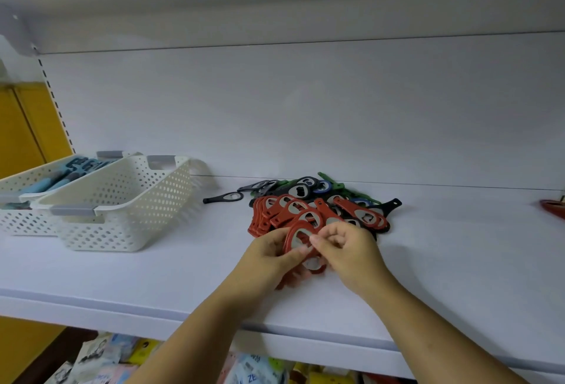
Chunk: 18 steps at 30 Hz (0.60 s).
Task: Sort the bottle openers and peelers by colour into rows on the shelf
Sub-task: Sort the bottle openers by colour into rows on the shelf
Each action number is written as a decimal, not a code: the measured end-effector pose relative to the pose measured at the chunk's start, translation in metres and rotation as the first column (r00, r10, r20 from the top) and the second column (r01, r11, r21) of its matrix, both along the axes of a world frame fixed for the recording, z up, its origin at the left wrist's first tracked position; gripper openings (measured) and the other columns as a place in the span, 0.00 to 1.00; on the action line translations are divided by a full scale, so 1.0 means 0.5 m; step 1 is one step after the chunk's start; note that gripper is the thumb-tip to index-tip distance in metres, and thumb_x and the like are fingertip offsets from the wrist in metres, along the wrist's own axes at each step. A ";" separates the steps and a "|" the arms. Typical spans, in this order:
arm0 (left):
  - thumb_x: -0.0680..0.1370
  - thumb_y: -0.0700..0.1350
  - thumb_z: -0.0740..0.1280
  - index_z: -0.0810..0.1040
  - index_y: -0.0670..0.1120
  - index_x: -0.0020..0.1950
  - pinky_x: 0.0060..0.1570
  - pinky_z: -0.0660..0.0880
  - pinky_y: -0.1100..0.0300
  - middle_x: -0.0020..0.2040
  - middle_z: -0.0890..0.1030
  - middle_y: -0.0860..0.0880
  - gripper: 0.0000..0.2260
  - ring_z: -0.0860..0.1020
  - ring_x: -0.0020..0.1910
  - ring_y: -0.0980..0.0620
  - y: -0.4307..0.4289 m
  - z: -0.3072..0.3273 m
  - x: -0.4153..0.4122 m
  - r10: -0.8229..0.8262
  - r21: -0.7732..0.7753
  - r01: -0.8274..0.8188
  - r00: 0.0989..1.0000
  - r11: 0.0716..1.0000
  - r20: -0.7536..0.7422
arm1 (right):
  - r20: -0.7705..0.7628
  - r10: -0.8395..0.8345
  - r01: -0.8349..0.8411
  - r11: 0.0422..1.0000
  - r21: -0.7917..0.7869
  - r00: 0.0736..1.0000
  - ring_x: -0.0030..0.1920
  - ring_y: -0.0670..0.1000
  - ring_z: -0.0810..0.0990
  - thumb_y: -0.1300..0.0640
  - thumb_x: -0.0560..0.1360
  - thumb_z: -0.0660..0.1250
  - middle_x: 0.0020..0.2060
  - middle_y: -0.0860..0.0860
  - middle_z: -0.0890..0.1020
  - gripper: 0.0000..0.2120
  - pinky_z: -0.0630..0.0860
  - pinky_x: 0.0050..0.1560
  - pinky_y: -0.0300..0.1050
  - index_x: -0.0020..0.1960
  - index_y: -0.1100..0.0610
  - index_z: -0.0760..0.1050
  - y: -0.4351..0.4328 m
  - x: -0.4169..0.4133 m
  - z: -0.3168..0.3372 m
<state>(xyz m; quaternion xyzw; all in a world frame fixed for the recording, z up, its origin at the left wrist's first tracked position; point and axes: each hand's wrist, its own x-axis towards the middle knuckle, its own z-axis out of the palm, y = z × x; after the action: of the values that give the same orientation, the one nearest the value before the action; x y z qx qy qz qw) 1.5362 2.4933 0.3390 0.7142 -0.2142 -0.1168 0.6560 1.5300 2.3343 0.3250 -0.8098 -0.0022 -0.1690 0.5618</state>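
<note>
Both grips are closed on the same thing: a red bottle opener [298,235] is pinched between the thumb and fingers of the left hand [269,258] and the fingertips of the right hand [348,252]. It's held just above the shelf [153,276], at the near edge of the pile [324,200]. More red is seen tucked under the left palm, so a small stack is probably being gathered there, but how many can't be told.

Handling-wise, these look light, stiff and flat: plastic bodies with a metal insert. Nothing fragile, but the smooth faces will likely slip over each other once stacked. The wide oval head is best pinched by its edges, or the narrow handle can be used.

In the pile, the reds are fanned at the near left, with black, green and a bit of blue mixed in behind. One black opener [223,198] is left lying alone between the pile and the baskets.

The shelf is white, flat and smooth, so things can be slid into rows easily. Two white perforated baskets are parked at the left: the near basket [128,200] and, beside it, the left basket [21,221] with blue-handled tools [70,169] in it, maybe peelers. Something red [553,208] is cut off at the right edge. Packets [101,359] are seen on a lower shelf.
</note>
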 end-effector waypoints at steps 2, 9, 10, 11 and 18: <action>0.79 0.41 0.65 0.79 0.45 0.54 0.26 0.69 0.69 0.33 0.82 0.51 0.06 0.76 0.28 0.58 0.002 0.000 -0.001 0.024 0.064 -0.026 0.999 0.998 0.033 | 0.037 -0.061 0.065 0.988 -0.138 0.997 0.33 0.46 0.80 0.53 0.74 0.69 0.31 0.49 0.82 0.08 0.77 0.35 0.42 0.38 0.54 0.79 0.000 0.000 -0.005; 0.81 0.41 0.61 0.75 0.48 0.58 0.28 0.70 0.63 0.47 0.85 0.43 0.07 0.76 0.30 0.53 0.005 -0.007 0.013 0.114 -0.085 -0.122 0.989 0.989 -0.091 | -0.056 -0.399 0.333 0.828 -0.452 0.915 0.43 0.49 0.77 0.47 0.75 0.67 0.48 0.48 0.81 0.12 0.74 0.41 0.42 0.53 0.53 0.77 -0.031 0.008 -0.013; 0.81 0.42 0.61 0.75 0.48 0.58 0.28 0.70 0.62 0.46 0.85 0.43 0.07 0.75 0.29 0.53 0.005 -0.009 0.013 0.116 -0.076 -0.122 0.990 0.990 -0.078 | -0.077 -0.401 0.312 0.807 -0.502 0.913 0.43 0.49 0.76 0.45 0.74 0.67 0.50 0.49 0.80 0.15 0.71 0.40 0.41 0.56 0.53 0.77 -0.028 0.010 -0.014; 0.80 0.42 0.62 0.76 0.48 0.58 0.28 0.70 0.62 0.46 0.84 0.43 0.08 0.75 0.29 0.53 0.006 -0.009 0.013 0.113 -0.076 -0.118 0.991 0.990 -0.068 | -0.088 -0.406 0.302 0.792 -0.530 0.909 0.43 0.49 0.75 0.45 0.74 0.67 0.51 0.49 0.80 0.16 0.69 0.39 0.40 0.57 0.53 0.76 -0.026 0.012 -0.014; 0.79 0.38 0.63 0.79 0.42 0.54 0.31 0.74 0.66 0.44 0.84 0.43 0.07 0.79 0.33 0.53 0.005 -0.013 0.017 0.124 -0.165 -0.140 0.987 0.976 -0.099 | -0.095 -0.367 0.322 0.894 -0.313 0.925 0.40 0.48 0.76 0.52 0.75 0.68 0.37 0.44 0.76 0.06 0.71 0.40 0.42 0.45 0.52 0.73 -0.041 0.016 -0.013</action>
<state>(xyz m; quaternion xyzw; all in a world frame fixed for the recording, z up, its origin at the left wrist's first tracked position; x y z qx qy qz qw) 1.5448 2.4958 0.3322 0.6618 -0.1463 -0.0856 0.7303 1.5378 2.3138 0.3183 -0.8816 0.1593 -0.2018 0.3958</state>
